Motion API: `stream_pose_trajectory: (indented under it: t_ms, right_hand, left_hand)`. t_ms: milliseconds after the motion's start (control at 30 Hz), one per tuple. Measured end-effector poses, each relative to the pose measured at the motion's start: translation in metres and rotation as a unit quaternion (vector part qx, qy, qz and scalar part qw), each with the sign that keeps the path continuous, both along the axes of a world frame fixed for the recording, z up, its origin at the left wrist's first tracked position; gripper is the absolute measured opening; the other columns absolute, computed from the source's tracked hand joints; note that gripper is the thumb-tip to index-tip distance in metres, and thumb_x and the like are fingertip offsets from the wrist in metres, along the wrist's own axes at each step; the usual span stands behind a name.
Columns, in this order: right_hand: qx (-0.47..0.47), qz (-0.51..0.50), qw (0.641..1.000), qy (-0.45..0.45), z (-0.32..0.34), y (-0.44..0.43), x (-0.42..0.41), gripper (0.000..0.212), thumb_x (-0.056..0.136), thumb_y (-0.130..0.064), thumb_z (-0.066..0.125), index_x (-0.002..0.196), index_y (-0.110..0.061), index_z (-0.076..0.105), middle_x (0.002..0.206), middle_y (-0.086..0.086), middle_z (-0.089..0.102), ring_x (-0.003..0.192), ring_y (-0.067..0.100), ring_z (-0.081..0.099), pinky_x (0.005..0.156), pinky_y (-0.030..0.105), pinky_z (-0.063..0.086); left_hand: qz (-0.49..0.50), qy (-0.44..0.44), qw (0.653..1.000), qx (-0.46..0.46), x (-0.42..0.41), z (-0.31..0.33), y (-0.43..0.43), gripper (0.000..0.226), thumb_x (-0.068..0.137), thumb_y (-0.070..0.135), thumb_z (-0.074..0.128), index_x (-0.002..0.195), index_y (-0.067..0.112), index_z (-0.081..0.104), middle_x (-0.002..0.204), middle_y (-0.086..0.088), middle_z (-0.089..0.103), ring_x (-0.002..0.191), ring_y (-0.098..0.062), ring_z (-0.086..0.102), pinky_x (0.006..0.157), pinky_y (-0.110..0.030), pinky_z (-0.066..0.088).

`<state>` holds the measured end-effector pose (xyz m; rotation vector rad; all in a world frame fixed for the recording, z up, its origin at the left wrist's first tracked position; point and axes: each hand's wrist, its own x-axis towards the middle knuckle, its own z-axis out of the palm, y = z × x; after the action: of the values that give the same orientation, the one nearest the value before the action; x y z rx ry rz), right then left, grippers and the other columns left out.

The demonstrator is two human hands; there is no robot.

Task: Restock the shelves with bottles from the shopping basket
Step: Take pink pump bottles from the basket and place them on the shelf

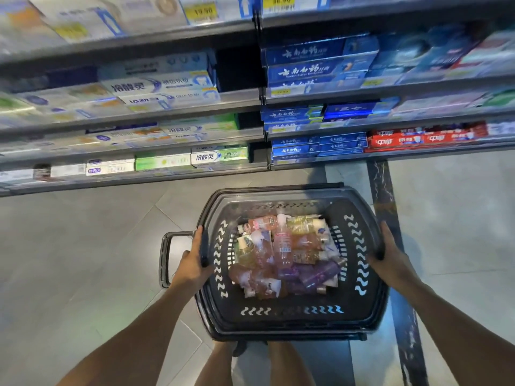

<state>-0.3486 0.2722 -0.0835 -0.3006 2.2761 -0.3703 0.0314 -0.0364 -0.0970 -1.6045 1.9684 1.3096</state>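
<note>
A black plastic shopping basket is held below me in front of the shelves. It holds several small bottles in pink, orange, yellow and purple, lying in a heap. My left hand grips the basket's left rim, fingers curled over the edge. On the opposite rim, my right hand grips it the same way. The shelves rise ahead, stocked with toothpaste boxes.
A black basket handle sticks out to the left of my left hand. Blue toothpaste boxes fill the right bay and white and green ones the left. Grey floor tiles lie to both sides, and my legs show under the basket.
</note>
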Motion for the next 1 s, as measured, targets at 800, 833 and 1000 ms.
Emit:
stream_pose_trajectory:
  t_ms: [800, 833, 1000]
  right_hand:
    - [-0.039, 0.298, 0.951, 0.068, 0.315, -0.127, 0.190, 0.107, 0.091, -0.025, 0.074, 0.162, -0.038, -0.006, 0.119, 0.021, 0.071, 0.101, 0.038, 0.070, 0.080, 0.036, 0.053]
    - [-0.045, 0.314, 0.946, 0.071, 0.319, -0.142, 0.203, 0.104, 0.092, -0.026, 0.073, 0.162, -0.038, -0.003, 0.123, 0.020, 0.070, 0.104, 0.039, 0.069, 0.079, 0.034, 0.051]
    - [-0.065, 0.365, 0.926, 0.074, 0.345, -0.219, 0.275, 0.106, 0.088, -0.042, 0.074, 0.158, -0.051, -0.005, 0.135, 0.015, 0.065, 0.115, 0.039, 0.066, 0.093, 0.045, 0.053]
  left_hand:
    - [0.107, 0.028, 0.989, -0.100, 0.271, 0.288, -0.019, 0.101, 0.093, 0.013, 0.074, 0.163, 0.042, 0.007, 0.128, -0.021, 0.067, 0.112, -0.043, 0.066, 0.095, -0.045, 0.051]
    - [0.123, 0.028, 0.987, -0.102, 0.288, 0.293, -0.021, 0.100, 0.093, 0.014, 0.074, 0.164, 0.040, 0.008, 0.129, -0.021, 0.067, 0.113, -0.042, 0.066, 0.096, -0.045, 0.051]
    - [0.209, 0.028, 0.972, -0.101, 0.377, 0.314, -0.024, 0.097, 0.093, 0.018, 0.074, 0.164, 0.039, 0.011, 0.123, -0.021, 0.069, 0.109, -0.041, 0.068, 0.093, -0.042, 0.052]
